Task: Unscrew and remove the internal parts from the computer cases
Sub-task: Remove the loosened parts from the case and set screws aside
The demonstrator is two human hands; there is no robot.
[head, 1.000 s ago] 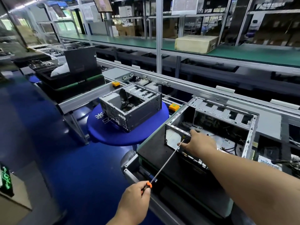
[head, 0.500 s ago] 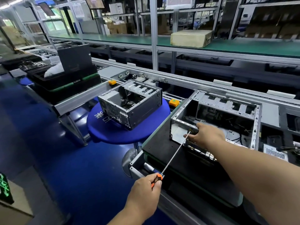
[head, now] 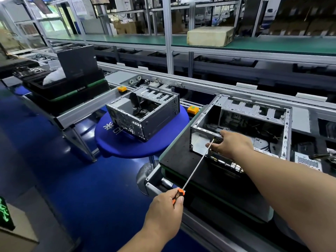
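Observation:
An open grey computer case [head: 254, 113] lies on a black pallet [head: 181, 160] at the right. My left hand [head: 165, 208] grips the orange-and-black handle of a long screwdriver [head: 196, 166]. Its thin shaft runs up to the case's near left rim. My right hand [head: 231, 144] rests on that rim and its fingers pinch the shaft close to the tip. Cables and a metal plate lie inside the case. A second open case [head: 145, 113] stands on a round blue stool [head: 127, 144] to the left.
A grey conveyor rail [head: 200, 84] runs behind both cases, with two orange buttons [head: 192, 109] on it. Stacked black trays [head: 69, 91] sit at the left. A cardboard box [head: 209, 36] rests on the green shelf behind. The floor below is blue.
The view has shifted slightly, and the near case now sits lower right in it. Both hands keep their hold on the screwdriver at the case rim.

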